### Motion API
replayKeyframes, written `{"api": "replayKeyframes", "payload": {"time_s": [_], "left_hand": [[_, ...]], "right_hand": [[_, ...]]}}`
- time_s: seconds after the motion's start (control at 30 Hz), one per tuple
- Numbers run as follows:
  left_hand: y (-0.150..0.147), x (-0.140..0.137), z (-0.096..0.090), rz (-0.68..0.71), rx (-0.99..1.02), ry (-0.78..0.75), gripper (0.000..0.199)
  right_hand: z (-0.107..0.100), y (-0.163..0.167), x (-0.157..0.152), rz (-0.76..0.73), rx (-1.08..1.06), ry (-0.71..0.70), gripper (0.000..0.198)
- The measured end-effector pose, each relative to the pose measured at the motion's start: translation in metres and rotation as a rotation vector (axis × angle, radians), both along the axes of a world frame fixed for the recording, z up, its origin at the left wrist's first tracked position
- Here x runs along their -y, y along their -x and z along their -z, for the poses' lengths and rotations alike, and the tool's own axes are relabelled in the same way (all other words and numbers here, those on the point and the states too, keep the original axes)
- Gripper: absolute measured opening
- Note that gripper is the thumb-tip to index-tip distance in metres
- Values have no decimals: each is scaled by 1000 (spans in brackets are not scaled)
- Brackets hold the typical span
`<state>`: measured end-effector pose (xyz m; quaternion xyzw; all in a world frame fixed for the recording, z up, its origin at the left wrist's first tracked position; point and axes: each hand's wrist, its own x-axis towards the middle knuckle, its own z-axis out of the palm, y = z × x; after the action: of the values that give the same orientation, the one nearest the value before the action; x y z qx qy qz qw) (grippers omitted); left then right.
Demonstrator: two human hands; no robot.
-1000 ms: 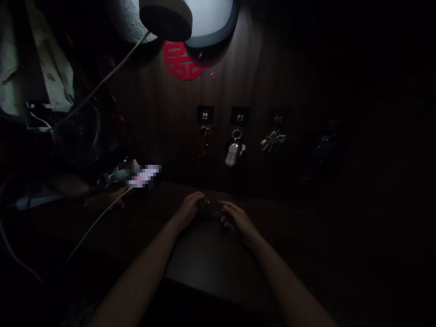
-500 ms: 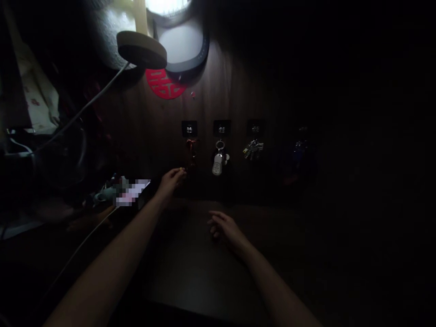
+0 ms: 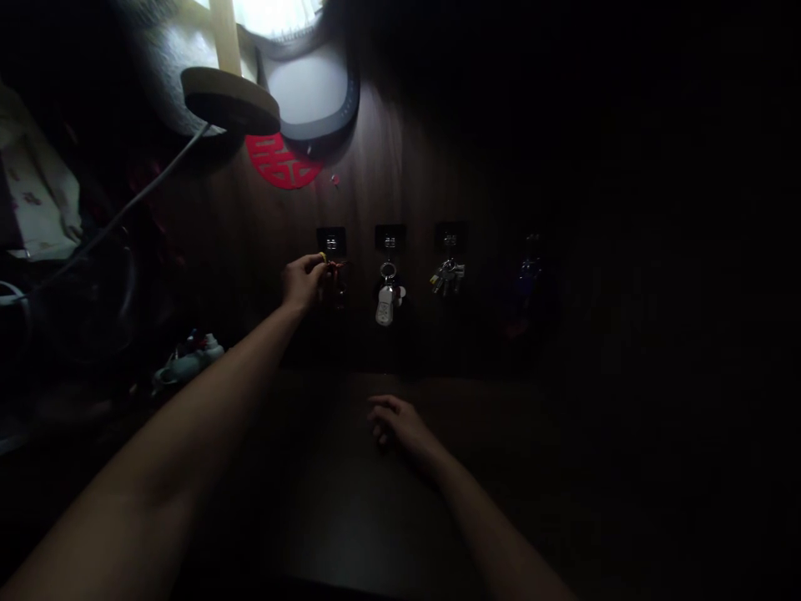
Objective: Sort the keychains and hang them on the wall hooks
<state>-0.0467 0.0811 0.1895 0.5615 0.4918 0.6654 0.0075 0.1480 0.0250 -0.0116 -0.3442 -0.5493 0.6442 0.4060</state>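
My left hand (image 3: 304, 280) is raised to the leftmost black wall hook (image 3: 331, 241), thumb and fingers pinched on a small yellow thing (image 3: 323, 257) whose kind is too dim to make out. A reddish cord with keys (image 3: 340, 288) hangs from that hook, right at my fingertips. On the middle hook (image 3: 390, 238) hangs a key ring with a pale key fob (image 3: 385, 309). Another hook to its right carries a bunch of keys (image 3: 447, 275). My right hand (image 3: 400, 426) is low over the dark surface, fingers loosely curled and apart, with nothing in it.
A lamp base (image 3: 231, 100) with a white cable (image 3: 147, 190) juts out at the upper left. Behind it are a red paper cutout (image 3: 281, 163) and a grey rounded object (image 3: 309, 92). Dim bluish items hang at the right (image 3: 527, 275). A greenish bottle-like object (image 3: 181, 367) lies at left.
My left hand has gone up, from below the leftmost hook to the hanging cord, with the yellow thing between its fingers. The view has shifted slightly; my right hand looks much the same.
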Motion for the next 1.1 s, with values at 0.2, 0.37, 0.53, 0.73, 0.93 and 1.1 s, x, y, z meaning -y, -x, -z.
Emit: {"api": "replayKeyframes", "payload": {"time_s": [0.2, 0.37, 0.53, 0.73, 0.93, 1.1], "left_hand": [[-10, -9, -6, -189, -96, 40, 20], [-14, -10, -5, -235, -129, 49, 17], [-18, -8, 0, -274, -85, 107, 14], [-19, -5, 11, -265, -25, 138, 19], [-16, -11, 21, -199, 160, 111, 28], [-20, -15, 41, 47, 444, -41, 31]], "right_hand": [[-4, 0, 2, -8, 41, 9, 26], [-5, -1, 4, -19, 39, 5, 27], [-4, -2, 4, -22, 41, -3, 28], [-4, -2, 4, -22, 58, -22, 29], [-3, -1, 3, -26, 54, -29, 31], [-3, -1, 2, -30, 50, -29, 31]]}}
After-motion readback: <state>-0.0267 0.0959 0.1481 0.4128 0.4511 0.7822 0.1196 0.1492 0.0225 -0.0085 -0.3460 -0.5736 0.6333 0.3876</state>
